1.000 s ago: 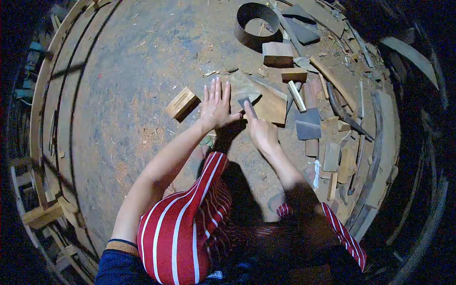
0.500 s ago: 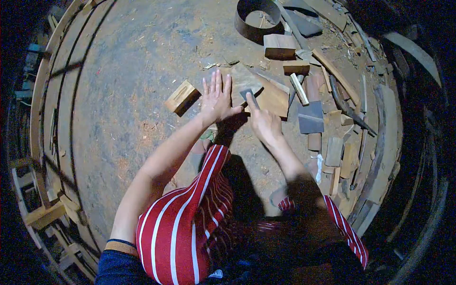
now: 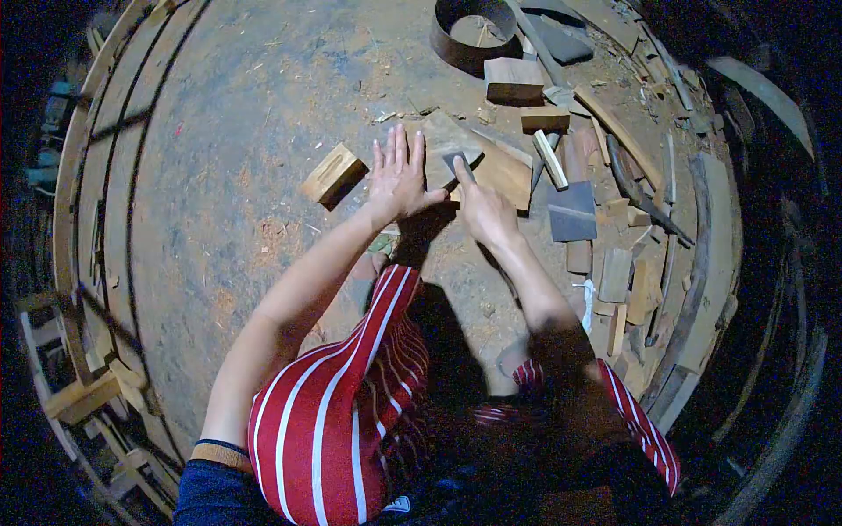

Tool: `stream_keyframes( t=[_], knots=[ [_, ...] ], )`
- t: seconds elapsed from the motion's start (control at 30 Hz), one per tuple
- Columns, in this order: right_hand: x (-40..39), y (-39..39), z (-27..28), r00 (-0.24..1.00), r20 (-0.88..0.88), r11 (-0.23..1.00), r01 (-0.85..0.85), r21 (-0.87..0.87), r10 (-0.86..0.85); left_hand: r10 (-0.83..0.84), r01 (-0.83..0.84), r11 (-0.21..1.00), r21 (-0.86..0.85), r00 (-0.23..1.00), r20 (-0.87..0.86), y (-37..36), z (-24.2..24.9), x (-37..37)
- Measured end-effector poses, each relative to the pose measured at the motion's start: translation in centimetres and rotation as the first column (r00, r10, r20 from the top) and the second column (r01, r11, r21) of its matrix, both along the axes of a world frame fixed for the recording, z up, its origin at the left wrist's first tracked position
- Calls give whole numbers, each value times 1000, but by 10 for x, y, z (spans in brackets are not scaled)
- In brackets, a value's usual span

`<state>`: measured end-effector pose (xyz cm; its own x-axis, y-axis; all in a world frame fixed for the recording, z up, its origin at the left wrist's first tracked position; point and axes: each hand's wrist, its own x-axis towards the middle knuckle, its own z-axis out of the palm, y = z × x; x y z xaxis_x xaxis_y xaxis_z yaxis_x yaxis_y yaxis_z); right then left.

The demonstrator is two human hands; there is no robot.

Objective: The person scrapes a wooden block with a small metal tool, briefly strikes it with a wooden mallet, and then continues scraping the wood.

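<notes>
My left hand (image 3: 399,182) lies flat with its fingers stretched out, pressing on a flat, pale piece of wood (image 3: 445,136). On the same piece, my right hand (image 3: 485,213) presses a small dark piece of sandpaper (image 3: 452,161) under its extended index finger; its other fingers are curled. Partly beneath the pale piece lies a browner flat board (image 3: 510,180). A rectangular wood block (image 3: 333,174) sits left of my left hand.
To the right lie a dark sandpaper sheet (image 3: 572,224), several offcuts and a curved dark stick (image 3: 640,200). A round metal ring (image 3: 474,53) stands at the back near a thick wood block (image 3: 514,81). My striped trouser leg (image 3: 316,430) is in front.
My right hand has slid the small sandpaper a little forward along the wood. My left hand stays flat on the piece. The view has shifted slightly.
</notes>
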<state>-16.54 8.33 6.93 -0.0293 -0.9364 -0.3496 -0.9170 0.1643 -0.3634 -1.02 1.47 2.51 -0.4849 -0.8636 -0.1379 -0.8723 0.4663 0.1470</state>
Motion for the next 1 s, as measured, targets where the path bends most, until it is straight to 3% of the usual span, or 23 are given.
stream_keyframes(
  t=[0.27, 0.33, 0.43, 0.5, 0.67, 0.77, 0.83, 0.9, 1.0],
  knots=[
    [1, 7, -7, 1000, 5, 1000, 14, -11, -14, -22, 22, 999, 28, 999, 33, 1, 9, 5],
    [0, 26, -2, 999, 43, 1000, -2, 6, 1, -266, 266, 964, 20, 954, 141, 5, 13, 21],
    [-7, 29, 8, 990, 144, 990, -11, 141, -9, -390, 382, 920, 87, 912, 123, -4, 17, 32],
    [-16, 18, -8, 991, 127, 999, 48, 23, -51, -393, 381, 919, 104, 908, 145, -1, 15, 29],
    [-12, 0, -9, 998, -61, 1000, -14, 5, 14, -380, 381, 924, 25, 913, 145, 0, 16, 30],
    [-14, -14, -18, 1000, -23, 997, -9, -78, 8, -368, 370, 929, 19, 919, 141, 0, 14, 30],
    [-15, -36, -22, 999, -32, 999, 13, -32, -14, -376, 379, 925, 14, 910, 177, 0, 14, 27],
    [-13, -46, -36, 998, -40, 991, 41, -125, -47, -375, 379, 925, -12, 920, 116, 0, 11, 30],
    [-12, -25, -21, 999, -46, 996, 21, -87, -25, -374, 379, 925, -27, 919, 124, -1, 13, 28]
  ],
)
